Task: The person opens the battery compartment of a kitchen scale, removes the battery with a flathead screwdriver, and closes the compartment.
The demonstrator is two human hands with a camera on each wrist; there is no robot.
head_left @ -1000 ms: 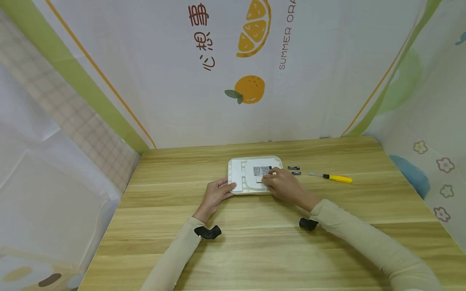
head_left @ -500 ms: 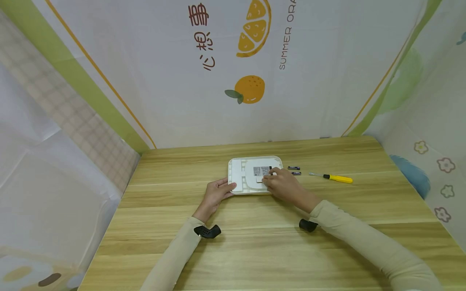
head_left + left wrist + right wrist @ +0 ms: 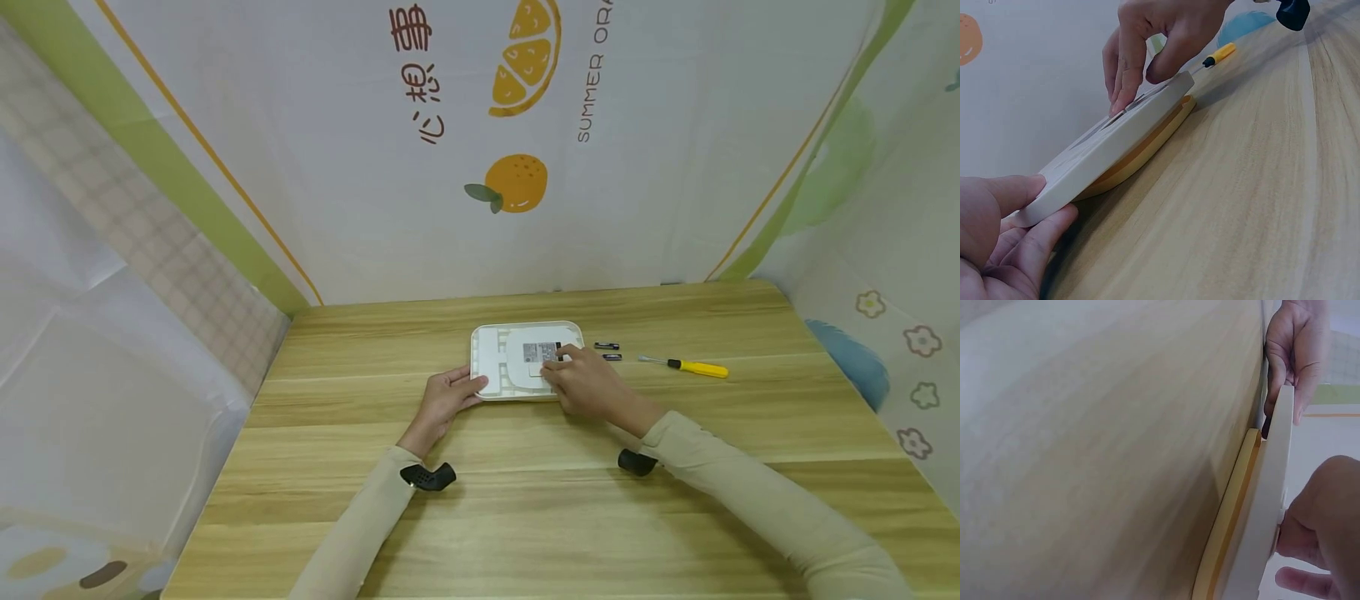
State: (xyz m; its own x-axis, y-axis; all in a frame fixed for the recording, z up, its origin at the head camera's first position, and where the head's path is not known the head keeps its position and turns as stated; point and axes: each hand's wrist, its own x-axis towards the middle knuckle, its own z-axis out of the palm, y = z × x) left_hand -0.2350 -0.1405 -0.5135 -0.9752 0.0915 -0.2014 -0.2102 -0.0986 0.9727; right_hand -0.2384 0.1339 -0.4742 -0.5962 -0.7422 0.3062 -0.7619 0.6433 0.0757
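Observation:
A flat white device (image 3: pixel 487 354) with rounded corners lies with its labelled, ribbed side up; its exact kind is unclear. Below it a yellow part (image 3: pixel 1129 172) shows in the left wrist view. My left hand (image 3: pixel 444 400) grips the device's near left corner, thumb on top and fingers beneath, tilting that end off the table. My right hand (image 3: pixel 588 379) presses its fingertips onto a small white cover (image 3: pixel 535 370) beside the grey label (image 3: pixel 538 352). In the left wrist view, the right thumb stands apart from those fingertips. The fingers hide part of the cover.
Two small dark batteries (image 3: pixel 607 345) lie just right of the device. Farther right is a screwdriver (image 3: pixel 701 368) with a yellow handle, its tip toward the batteries. The wooden table (image 3: pixel 525 517) meets a printed cloth (image 3: pixel 637 225) at the back.
The small white cover looks slightly raised in the earlier frames and lies flatter now under my right fingertips. My left hand and the device hold their place.

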